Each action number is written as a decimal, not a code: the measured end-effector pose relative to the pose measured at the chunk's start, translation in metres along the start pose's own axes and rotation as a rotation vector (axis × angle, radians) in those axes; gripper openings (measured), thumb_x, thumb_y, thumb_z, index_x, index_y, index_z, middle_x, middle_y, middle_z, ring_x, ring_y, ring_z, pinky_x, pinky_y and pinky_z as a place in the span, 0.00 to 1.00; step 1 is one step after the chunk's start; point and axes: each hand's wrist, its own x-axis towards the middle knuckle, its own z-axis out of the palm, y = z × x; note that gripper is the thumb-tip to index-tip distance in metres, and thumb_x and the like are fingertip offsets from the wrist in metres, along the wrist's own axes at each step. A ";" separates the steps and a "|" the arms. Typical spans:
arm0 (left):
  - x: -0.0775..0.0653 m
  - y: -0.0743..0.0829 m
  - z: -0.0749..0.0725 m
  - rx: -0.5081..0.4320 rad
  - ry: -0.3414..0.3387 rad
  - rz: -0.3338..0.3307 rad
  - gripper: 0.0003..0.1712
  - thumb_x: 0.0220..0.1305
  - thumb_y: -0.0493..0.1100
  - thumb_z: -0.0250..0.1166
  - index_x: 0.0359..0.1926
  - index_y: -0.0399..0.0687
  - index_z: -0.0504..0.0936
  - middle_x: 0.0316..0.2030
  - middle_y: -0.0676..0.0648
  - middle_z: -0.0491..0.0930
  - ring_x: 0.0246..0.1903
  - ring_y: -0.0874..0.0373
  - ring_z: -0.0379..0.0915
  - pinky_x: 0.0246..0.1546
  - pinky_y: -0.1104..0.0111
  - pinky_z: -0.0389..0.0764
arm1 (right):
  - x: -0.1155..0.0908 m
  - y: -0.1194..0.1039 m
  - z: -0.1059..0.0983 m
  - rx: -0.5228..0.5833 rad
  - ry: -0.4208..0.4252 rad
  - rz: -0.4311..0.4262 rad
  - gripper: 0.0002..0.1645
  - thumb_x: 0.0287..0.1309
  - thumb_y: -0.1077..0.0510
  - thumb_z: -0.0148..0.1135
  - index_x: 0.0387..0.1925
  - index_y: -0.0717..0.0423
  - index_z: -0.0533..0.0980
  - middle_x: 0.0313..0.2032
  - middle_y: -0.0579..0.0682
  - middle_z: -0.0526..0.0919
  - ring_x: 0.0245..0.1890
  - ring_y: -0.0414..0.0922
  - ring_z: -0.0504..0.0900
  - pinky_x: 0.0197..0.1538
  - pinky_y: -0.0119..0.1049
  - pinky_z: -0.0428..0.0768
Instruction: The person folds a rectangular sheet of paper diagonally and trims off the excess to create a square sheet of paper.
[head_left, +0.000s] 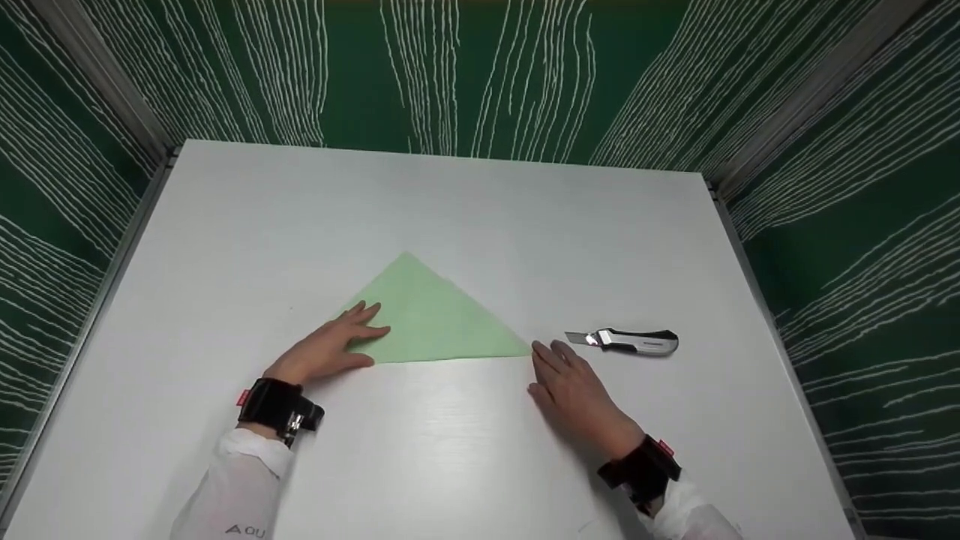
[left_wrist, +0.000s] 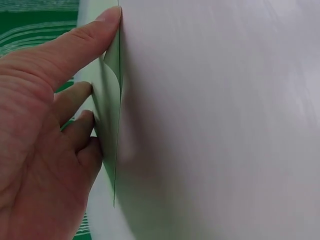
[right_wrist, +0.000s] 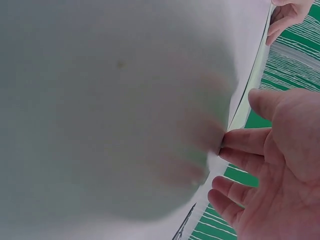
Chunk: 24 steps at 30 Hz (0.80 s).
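A light green sheet of paper (head_left: 442, 322), folded into a triangle, lies on the white table with its long edge toward me. My left hand (head_left: 334, 346) rests on its left part, fingers spread and thumb at the long edge. In the left wrist view the thumb presses the paper (left_wrist: 111, 95), and the layers part slightly beside it. My right hand (head_left: 574, 386) touches the right corner with its fingertips; in the right wrist view the fingers (right_wrist: 247, 140) reach straight to that corner, the thumb apart from it.
A utility knife (head_left: 637, 342) with its blade out lies just right of my right hand, blade pointing left toward the paper. The white table (head_left: 450, 202) is bordered by dark green walls (head_left: 360, 75) with white wavy lines.
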 end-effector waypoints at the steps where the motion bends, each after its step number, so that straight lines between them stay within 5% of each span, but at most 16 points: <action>1: -0.001 0.002 0.000 0.005 0.008 -0.015 0.32 0.58 0.46 0.66 0.64 0.55 0.70 0.74 0.48 0.49 0.74 0.46 0.38 0.69 0.46 0.53 | 0.000 0.000 0.000 -0.008 0.004 -0.004 0.30 0.62 0.49 0.57 0.60 0.64 0.70 0.63 0.57 0.71 0.64 0.58 0.67 0.61 0.53 0.70; 9: -0.002 0.028 0.013 0.067 0.196 -0.193 0.20 0.56 0.45 0.69 0.48 0.40 0.79 0.67 0.38 0.63 0.67 0.42 0.58 0.64 0.52 0.65 | 0.001 0.002 0.001 -0.036 -0.003 -0.019 0.29 0.62 0.50 0.57 0.60 0.64 0.70 0.63 0.57 0.71 0.63 0.58 0.68 0.57 0.52 0.73; 14: -0.001 0.032 0.024 0.079 0.289 -0.203 0.15 0.62 0.49 0.63 0.28 0.40 0.76 0.67 0.35 0.62 0.65 0.42 0.61 0.53 0.57 0.74 | 0.003 0.002 -0.002 -0.009 -0.021 -0.012 0.30 0.62 0.50 0.57 0.60 0.64 0.70 0.63 0.58 0.71 0.62 0.59 0.68 0.57 0.53 0.73; 24: -0.003 0.031 0.022 0.086 0.264 -0.213 0.13 0.63 0.44 0.62 0.26 0.39 0.78 0.70 0.33 0.53 0.71 0.36 0.46 0.56 0.55 0.73 | 0.004 0.003 0.000 -0.040 0.000 -0.039 0.29 0.61 0.51 0.59 0.58 0.64 0.71 0.62 0.57 0.72 0.59 0.58 0.70 0.53 0.52 0.75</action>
